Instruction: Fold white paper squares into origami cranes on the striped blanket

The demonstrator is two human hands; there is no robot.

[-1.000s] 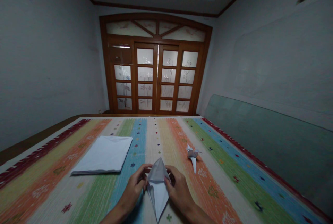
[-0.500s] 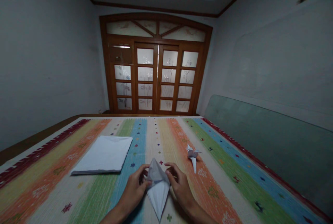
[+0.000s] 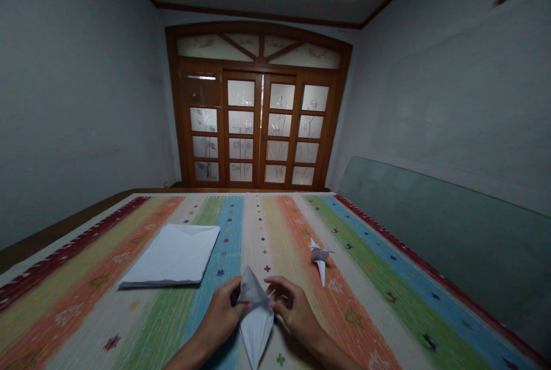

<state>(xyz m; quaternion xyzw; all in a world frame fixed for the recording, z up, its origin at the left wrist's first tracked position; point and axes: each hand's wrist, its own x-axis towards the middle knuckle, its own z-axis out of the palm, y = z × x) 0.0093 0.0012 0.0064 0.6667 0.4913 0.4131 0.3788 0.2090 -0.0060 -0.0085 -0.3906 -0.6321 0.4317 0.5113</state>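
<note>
A white sheet of origami paper point(image 3: 257, 324), folded into a long diamond, lies tilted over the near middle of the table, its lower tip toward me. My left hand point(image 3: 226, 307) pinches its left edge, thumb on top and fingers behind. At the right corner, the thumb and a finger of my right hand point(image 3: 297, 310) close on the edge, while the index finger stays raised and curved above it. Off to the right, apart from both hands, sits a small finished-looking origami figure point(image 3: 319, 255) with pointed ends.
A stack of white square paper point(image 3: 172, 255) rests on the left of the striped tablecloth point(image 3: 159, 330). Beyond the table stand wooden doors with glass panes point(image 3: 258, 129). A pale green panel point(image 3: 430, 203) leans along the right wall.
The folded paper has shifted slightly left and turned, its top tip now further left. My right hand has moved left with it, its index finger lifting off the edge.
</note>
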